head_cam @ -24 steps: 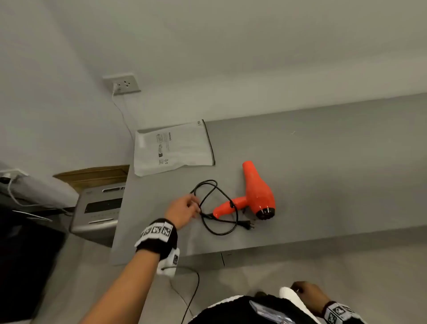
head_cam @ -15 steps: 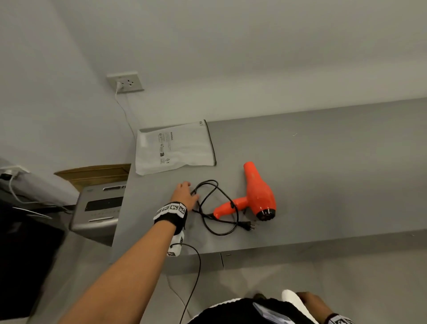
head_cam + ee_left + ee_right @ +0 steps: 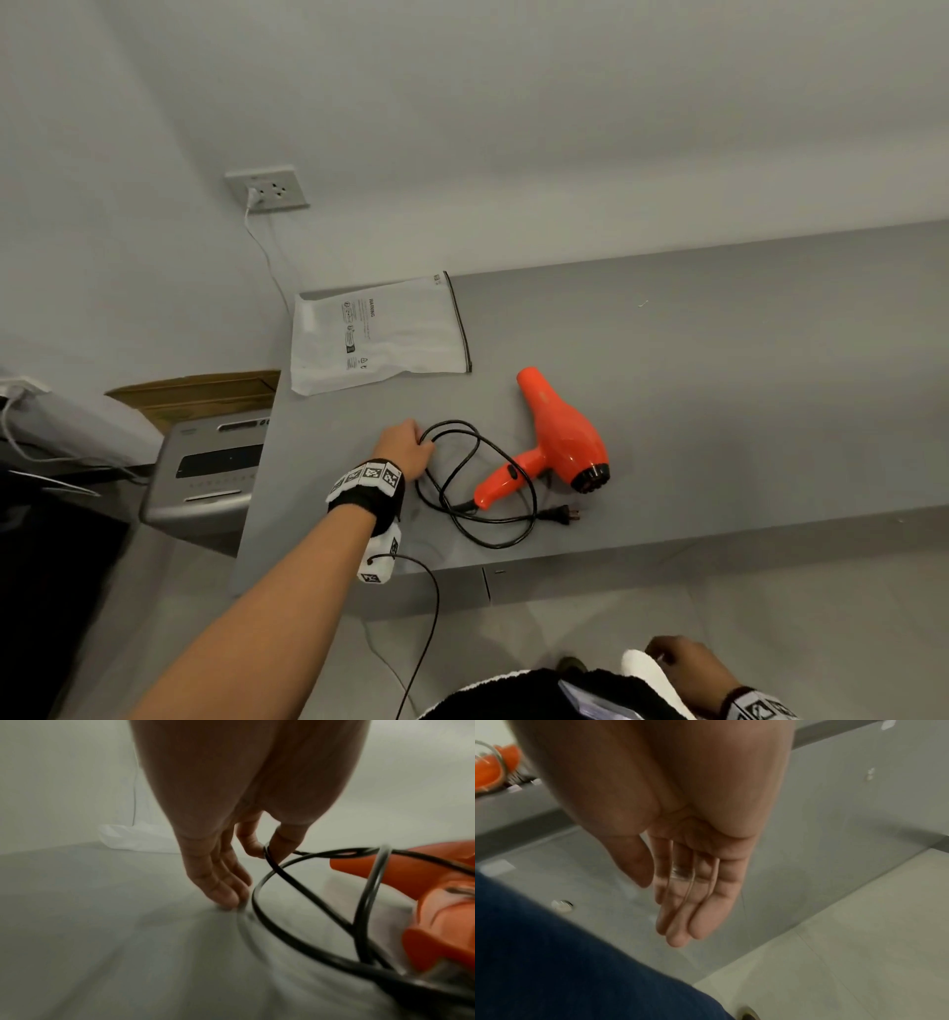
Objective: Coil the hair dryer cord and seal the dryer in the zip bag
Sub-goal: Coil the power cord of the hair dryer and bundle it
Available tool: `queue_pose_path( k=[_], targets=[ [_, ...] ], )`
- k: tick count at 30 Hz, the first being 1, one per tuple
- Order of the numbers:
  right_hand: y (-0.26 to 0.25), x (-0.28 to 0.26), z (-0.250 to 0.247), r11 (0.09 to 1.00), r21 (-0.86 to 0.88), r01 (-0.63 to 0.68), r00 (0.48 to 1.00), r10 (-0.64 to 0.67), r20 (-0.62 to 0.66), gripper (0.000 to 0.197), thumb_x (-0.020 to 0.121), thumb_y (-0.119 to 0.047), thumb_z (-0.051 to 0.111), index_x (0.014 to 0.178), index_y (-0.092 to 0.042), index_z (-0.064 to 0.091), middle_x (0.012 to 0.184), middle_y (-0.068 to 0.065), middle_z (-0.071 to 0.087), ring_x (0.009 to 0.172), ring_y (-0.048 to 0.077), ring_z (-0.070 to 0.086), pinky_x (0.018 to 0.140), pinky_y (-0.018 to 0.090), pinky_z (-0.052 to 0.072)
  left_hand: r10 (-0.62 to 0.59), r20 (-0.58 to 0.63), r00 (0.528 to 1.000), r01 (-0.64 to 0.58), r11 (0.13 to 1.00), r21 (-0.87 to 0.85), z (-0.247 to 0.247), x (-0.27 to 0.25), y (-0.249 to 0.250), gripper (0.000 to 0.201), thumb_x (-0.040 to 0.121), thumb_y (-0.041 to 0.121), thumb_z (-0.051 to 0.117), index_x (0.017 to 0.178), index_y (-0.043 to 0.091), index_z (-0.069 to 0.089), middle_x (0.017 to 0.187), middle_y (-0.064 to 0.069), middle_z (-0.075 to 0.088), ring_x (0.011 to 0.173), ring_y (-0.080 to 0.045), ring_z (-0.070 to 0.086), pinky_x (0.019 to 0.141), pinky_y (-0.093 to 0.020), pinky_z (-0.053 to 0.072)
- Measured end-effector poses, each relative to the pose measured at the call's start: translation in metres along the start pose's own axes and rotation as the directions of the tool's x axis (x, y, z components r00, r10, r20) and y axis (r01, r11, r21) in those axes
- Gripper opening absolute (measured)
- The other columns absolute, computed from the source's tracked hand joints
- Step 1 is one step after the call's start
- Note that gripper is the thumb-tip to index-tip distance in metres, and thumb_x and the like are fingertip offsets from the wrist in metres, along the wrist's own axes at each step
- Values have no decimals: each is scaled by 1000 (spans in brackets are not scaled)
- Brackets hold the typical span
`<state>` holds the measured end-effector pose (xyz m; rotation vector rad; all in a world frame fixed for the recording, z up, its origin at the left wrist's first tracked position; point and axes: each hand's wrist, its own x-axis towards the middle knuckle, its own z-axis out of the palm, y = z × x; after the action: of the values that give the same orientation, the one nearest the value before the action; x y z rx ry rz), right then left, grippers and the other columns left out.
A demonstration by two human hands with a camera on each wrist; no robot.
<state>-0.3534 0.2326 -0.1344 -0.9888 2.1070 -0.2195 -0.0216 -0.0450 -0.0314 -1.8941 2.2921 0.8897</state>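
Observation:
An orange hair dryer lies on the grey table, its handle pointing toward me. Its black cord lies in loose loops left of the handle, the plug near the front edge. My left hand is at the loops' left end; in the left wrist view thumb and forefinger pinch the cord while the other fingertips touch the table. The orange dryer is at the right there. A white zip bag lies flat at the back left. My right hand hangs relaxed below the table, holding nothing.
A wall socket with a white cable sits above the bag. Left of the table stand a grey machine and a cardboard box. A thin black wire dangles from my left wristband. The table's front edge is close to the plug.
My left hand slid a little up and left along the cord loop and now pinches it at the far left bend. The dryer stays put. The right hand stays low.

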Motion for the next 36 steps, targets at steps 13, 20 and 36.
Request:
queue_pose_path(
  k=[13,20,36],
  targets=[
    [-183,-85,-66,871,121,476,879,-465,-111,14,95,-12,62,100,-25,67,82,-6,71,63,5,63,69,27,52,254,-34,967,-222,768,-601,-45,-55,52,9,99,16,55,90,18,59,62,4,56,58,-14,48,63,-32,41],
    [-261,-88,-71,796,236,558,824,-564,-45,27,97,-36,62,117,-18,61,97,5,72,80,13,69,79,30,53,417,-117,901,-404,711,-576,-78,-89,87,10,95,11,61,98,14,71,78,16,65,62,11,56,66,-13,39],
    [-255,-65,-89,595,740,313,945,-271,-182,23,104,-16,46,84,-9,54,59,4,47,37,8,42,34,18,28,153,-111,982,-189,795,-576,-53,-84,42,5,95,13,66,92,11,69,82,-10,66,75,-22,69,75,-41,64]
  ],
)
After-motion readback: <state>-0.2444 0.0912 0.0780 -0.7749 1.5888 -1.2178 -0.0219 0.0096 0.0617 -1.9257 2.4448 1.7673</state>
